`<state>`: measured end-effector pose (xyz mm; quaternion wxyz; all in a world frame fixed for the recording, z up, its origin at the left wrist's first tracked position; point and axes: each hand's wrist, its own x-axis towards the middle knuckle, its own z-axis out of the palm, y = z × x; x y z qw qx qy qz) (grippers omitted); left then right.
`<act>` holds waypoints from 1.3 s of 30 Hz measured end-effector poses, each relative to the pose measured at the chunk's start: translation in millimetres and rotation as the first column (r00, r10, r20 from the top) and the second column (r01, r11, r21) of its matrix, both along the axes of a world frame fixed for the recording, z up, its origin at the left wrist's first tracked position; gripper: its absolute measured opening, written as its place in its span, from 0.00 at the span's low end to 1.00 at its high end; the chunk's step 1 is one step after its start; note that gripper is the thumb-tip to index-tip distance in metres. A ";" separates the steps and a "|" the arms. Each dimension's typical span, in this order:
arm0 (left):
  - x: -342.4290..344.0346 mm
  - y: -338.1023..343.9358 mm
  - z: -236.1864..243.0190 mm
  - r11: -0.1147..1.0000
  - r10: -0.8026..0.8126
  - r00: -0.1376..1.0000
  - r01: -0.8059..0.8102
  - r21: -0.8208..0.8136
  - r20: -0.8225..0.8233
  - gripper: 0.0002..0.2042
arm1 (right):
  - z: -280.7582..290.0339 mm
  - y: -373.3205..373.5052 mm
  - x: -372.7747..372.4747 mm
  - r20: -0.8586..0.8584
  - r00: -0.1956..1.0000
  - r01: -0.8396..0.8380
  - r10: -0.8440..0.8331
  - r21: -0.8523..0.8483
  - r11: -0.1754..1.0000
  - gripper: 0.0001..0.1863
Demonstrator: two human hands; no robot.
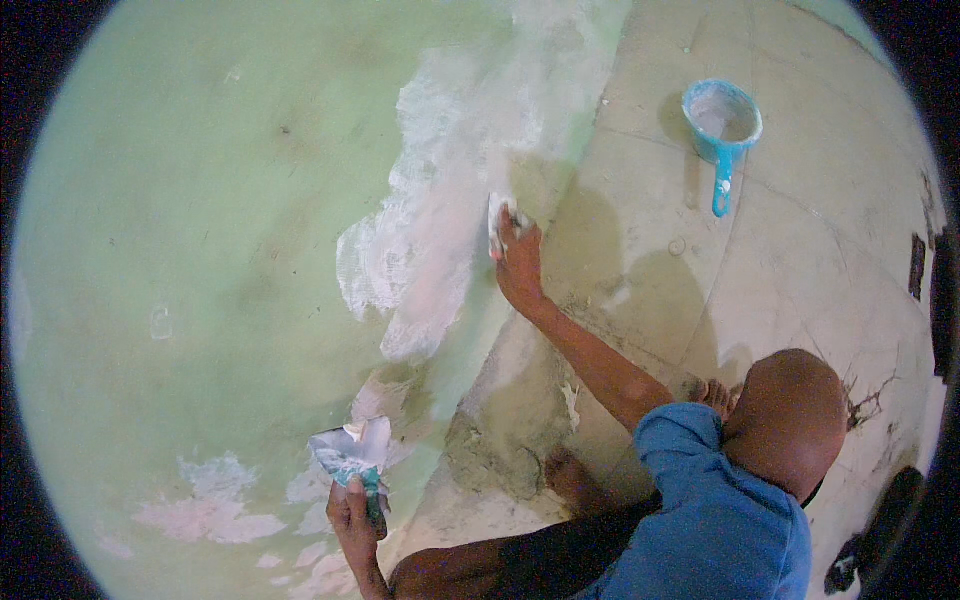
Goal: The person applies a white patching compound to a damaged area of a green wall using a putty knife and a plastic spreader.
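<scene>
Wrapped round the teal handle of a putty knife (350, 447), my left hand (352, 512) is at the lower left. White filler lies on the broad blade, with a small lump near its top edge. My right hand (520, 252) reaches forward, closed on a flat, white-smeared scraper (495, 222). This scraper is at the right edge of a long white filler patch (440, 190) on the green wall (200, 300). Whether its edge touches the surface I cannot tell. My fingers partly hide it.
A blue dipper (723, 150) containing pale filler stands on the tiled floor (800, 270) at the upper right. Smaller filler patches (215, 500) mark the wall at the lower left. My bent knees and bare feet are close by. Dark items (880, 530) lie at the right rim.
</scene>
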<state>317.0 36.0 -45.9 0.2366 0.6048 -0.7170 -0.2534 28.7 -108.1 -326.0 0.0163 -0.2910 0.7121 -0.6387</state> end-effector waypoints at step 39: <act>30.9 -12.9 -1.3 0.999 -0.049 0.998 0.048 0.014 0.051 0.14 | 5.1 27.0 -20.1 0.110 0.994 0.029 -0.020 -0.080 0.996 0.35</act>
